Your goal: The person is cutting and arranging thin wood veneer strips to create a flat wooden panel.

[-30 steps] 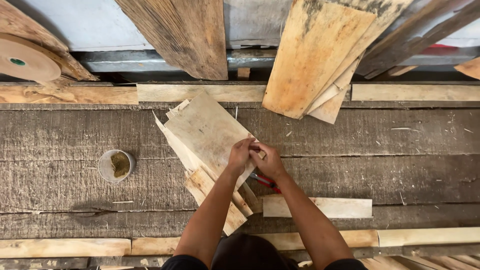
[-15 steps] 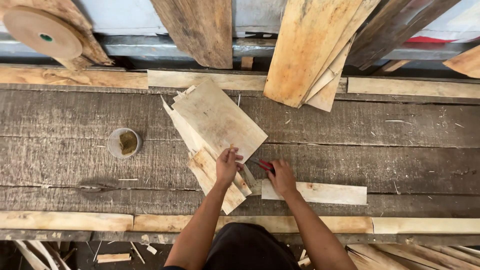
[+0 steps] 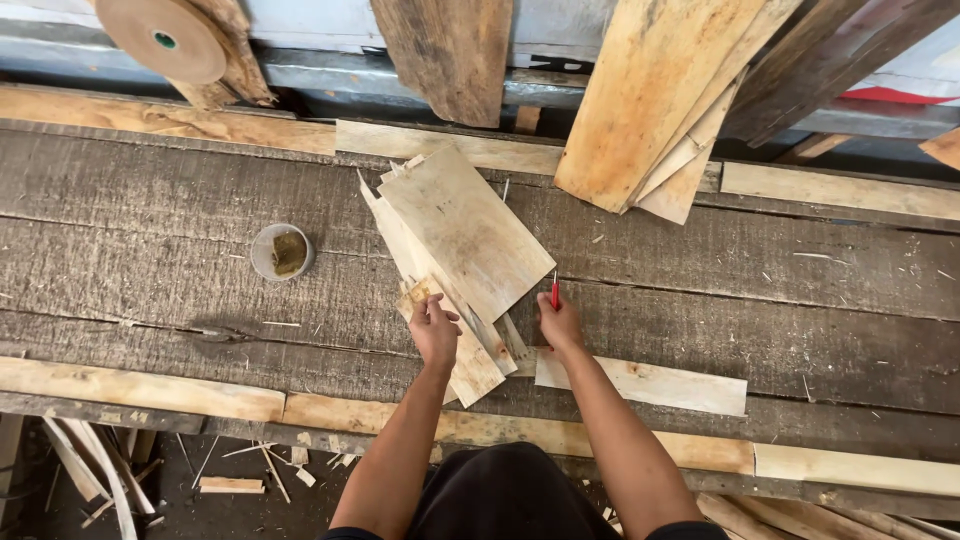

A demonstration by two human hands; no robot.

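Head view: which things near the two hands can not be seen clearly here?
- Red tool in the right hand: only its tip shows; the fingers cover the rest.
- Lower veneer sheets: the top sheet and the left hand cover them.
- Contents of the small cup: too small to identify.
- Paper roll: cut off by the top edge.

No packages, signs or screens show anywhere on the weathered grey plank workbench (image 3: 800,300) or about it. The nearest thing to a label is the small green round core (image 3: 165,41) at the centre of the brown paper tape roll (image 3: 160,38), which leans at the bench's far left corner; nothing can be read on it.
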